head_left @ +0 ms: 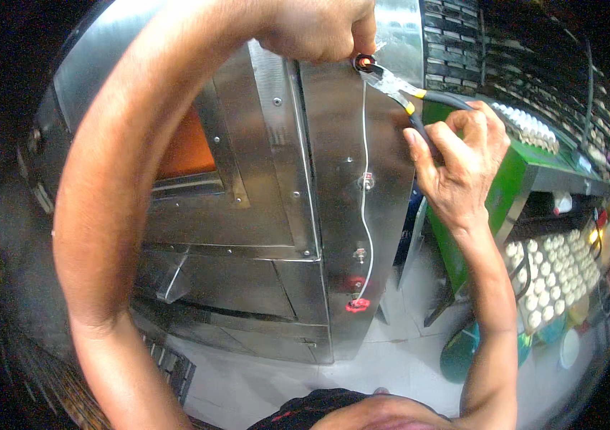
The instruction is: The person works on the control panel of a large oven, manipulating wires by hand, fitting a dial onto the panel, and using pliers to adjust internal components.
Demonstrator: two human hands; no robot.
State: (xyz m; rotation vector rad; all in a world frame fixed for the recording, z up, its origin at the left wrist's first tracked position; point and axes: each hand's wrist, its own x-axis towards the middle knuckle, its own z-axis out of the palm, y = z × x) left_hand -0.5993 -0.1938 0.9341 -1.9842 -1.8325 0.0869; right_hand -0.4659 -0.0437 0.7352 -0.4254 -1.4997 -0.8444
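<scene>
My right hand [466, 161] grips a pair of pliers [392, 87] by its black and yellow handles, which are spread apart. The jaws reach a small round fitting [364, 63] with an orange centre, high on the steel front panel [333, 122]. My left hand [323, 30] is closed at the same fitting from above, its fingers bent down; what they pinch is hidden. From the fitting a thin white cord [364, 143] hangs down the panel, past two small switches, to a red valve knob [357, 306].
Left of the panel is a steel oven door [247, 208] with an orange-lit window [189, 150]. At right stands a green-sided table [462, 215] bearing egg trays [530, 129]. Below it lies a tray of pale dough balls [548, 279]. Dark racks [452, 43] stand behind.
</scene>
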